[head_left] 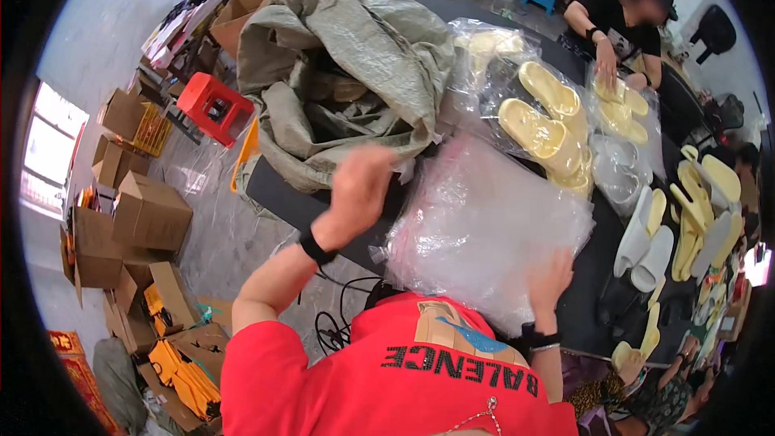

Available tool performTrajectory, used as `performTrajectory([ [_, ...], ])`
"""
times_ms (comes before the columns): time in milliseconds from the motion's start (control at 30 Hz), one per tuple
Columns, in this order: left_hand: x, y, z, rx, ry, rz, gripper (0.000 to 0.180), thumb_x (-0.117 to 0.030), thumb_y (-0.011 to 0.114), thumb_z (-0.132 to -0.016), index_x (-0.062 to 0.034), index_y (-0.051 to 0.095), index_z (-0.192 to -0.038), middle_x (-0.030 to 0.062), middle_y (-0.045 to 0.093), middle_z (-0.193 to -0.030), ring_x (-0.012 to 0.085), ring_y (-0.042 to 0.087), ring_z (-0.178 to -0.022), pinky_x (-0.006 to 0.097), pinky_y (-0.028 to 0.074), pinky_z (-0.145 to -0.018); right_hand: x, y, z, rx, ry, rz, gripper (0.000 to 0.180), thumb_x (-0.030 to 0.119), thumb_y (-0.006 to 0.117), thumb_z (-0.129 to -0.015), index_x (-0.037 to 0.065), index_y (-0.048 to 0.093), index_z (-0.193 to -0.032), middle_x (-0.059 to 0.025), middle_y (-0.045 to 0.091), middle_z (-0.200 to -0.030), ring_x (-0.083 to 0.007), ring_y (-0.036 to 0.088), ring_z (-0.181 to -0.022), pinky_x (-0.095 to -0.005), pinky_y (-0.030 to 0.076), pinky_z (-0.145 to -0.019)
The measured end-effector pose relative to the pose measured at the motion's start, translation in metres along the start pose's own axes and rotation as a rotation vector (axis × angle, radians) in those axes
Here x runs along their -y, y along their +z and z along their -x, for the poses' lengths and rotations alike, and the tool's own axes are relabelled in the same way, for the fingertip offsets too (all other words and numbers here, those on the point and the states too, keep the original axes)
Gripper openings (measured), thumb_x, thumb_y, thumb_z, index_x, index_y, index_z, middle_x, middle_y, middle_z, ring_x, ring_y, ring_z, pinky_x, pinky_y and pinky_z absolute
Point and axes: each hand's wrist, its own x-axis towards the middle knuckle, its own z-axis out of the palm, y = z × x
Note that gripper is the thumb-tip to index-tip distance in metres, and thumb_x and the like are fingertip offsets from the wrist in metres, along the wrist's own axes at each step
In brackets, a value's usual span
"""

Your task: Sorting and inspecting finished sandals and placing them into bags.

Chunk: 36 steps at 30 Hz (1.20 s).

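Note:
A stack of clear plastic bags (484, 218) lies on the dark table (282, 198) in front of me. My right hand (550, 278) rests on the right part of the stack, fingers stretched out over the plastic. Raised near the front rim of a large grey-green woven sack (363, 36) is my left hand (359, 190); motion smears its fingers, and I make out nothing in them. The sack's mouth gapes upward, its depths dark. Beyond the stack lie pale yellow slippers (537, 131) in clear bags. A bagged whitish pair (620, 168) sits to their right.
Across the table at the far right, a person in black (617, 28) handles bagged yellow slippers (620, 109). Loose white slippers (646, 246) and yellow ones lie along the right side. A red stool (214, 105) and several cardboard boxes (152, 210) stand on the left floor.

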Motion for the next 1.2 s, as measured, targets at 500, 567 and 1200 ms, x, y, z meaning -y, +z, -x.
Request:
performTrajectory([
  [500, 0.128, 0.124, -0.066, 0.575, -0.230, 0.437, 0.038, -0.012, 0.057, -0.075, -0.0042, 0.055, -0.112, 0.0221, 0.057, -0.110, 0.0387, 0.054, -0.100, 0.040, 0.044, -0.085, 0.086, 0.018, 0.025, 0.619, -0.270, -0.138, 0.089, 0.067, 0.055, -0.068, 0.018, 0.033, -0.138, -0.0140, 0.012, -0.149, -0.0388, 0.000, -0.136, -0.0693, -0.008, -0.095],
  [567, 0.159, 0.129, -0.067, 0.479, -0.275, 0.423, 0.031, -0.010, 0.057, -0.073, -0.0033, 0.061, -0.103, 0.0223, 0.061, -0.099, 0.0388, 0.058, -0.092, 0.040, 0.047, -0.078, 0.085, 0.018, 0.024, 0.633, -0.249, -0.147, 0.090, 0.068, 0.055, -0.066, 0.018, 0.033, -0.138, -0.0139, 0.012, -0.149, -0.0388, 0.000, -0.136, -0.0695, -0.008, -0.095],
  [1200, 0.331, 0.141, -0.044, 0.648, -0.921, -0.291, 0.051, -0.027, 0.057, -0.075, -0.0095, 0.050, -0.122, 0.0169, 0.058, -0.110, 0.0332, 0.060, -0.096, 0.045, 0.049, -0.076, 0.043, 0.076, 0.024, 0.749, -0.175, 0.030, 0.108, 0.074, 0.058, -0.055, 0.020, 0.024, -0.142, -0.0140, 0.003, -0.150, -0.0405, -0.004, -0.136, -0.0735, 0.000, -0.093],
])
